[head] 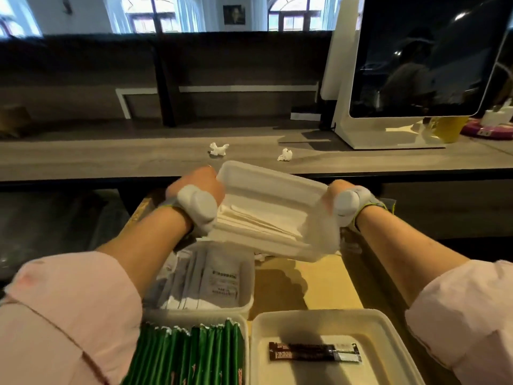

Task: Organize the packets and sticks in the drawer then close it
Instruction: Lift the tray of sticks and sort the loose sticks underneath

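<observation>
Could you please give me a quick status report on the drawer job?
Left hand, right hand gripping white tray by its ends, above open drawer. Tray holds white packets. Bare drawer floor below, nothing in the way.

Green sticks [191,357], grey packets [219,279], white trays [274,187], pink sleeves [69,315].

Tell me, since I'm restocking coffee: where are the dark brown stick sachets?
In the head view, the dark brown stick sachets lie in the shallow white plastic tray at lower right, just right of the tray of green foil packets.
</observation>
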Action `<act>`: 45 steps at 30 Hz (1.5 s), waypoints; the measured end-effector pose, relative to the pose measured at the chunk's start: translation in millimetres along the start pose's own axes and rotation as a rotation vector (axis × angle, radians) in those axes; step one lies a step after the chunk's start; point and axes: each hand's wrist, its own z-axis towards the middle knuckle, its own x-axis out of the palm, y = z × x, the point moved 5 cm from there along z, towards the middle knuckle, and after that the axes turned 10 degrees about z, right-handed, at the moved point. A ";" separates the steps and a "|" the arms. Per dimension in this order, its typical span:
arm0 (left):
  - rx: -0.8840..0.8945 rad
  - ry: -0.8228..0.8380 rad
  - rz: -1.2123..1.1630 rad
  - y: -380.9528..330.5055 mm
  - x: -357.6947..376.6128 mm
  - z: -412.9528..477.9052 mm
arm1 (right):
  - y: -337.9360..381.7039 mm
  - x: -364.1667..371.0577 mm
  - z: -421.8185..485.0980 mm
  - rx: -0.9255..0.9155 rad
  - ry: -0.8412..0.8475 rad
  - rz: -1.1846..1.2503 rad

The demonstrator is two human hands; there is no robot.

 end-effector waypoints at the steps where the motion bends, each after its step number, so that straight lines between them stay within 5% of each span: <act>1: -0.023 0.005 0.023 11.1 -10.6 4.0 | 7.0 13.0 0.9 -0.010 0.037 0.094; 5: -0.106 -0.018 0.235 74.5 -63.2 -0.9 | 59.0 87.2 3.7 -0.084 0.244 0.460; 9: -0.203 0.026 0.379 115.4 -75.2 -25.2 | 92.6 163.9 -18.0 0.026 0.568 0.641; 14: -0.273 0.057 0.434 138.0 -56.2 -41.5 | 104.8 196.7 -8.9 -0.142 0.331 0.361; 17: -0.310 0.040 0.430 146.4 -55.3 -44.2 | 109.4 196.3 -15.5 -0.206 0.282 0.396; 26: -0.353 -0.022 0.475 118.9 -46.8 -53.4 | 102.9 190.3 -27.0 -0.234 0.374 0.532; 31: -0.064 -0.205 0.012 54.4 -31.4 -50.6 | 94.9 164.4 -22.0 -0.234 0.314 0.315; 35: 0.034 -0.009 -0.346 -1.8 10.5 -50.9 | 51.2 121.8 12.9 -0.269 0.107 0.359; 40: -0.201 0.391 -1.009 -44.1 66.9 -64.9 | -18.2 138.2 52.5 -0.193 0.229 -0.220; 45: -0.318 0.432 -1.078 -41.7 93.3 -75.9 | -3.6 168.6 58.4 -0.306 0.246 -0.383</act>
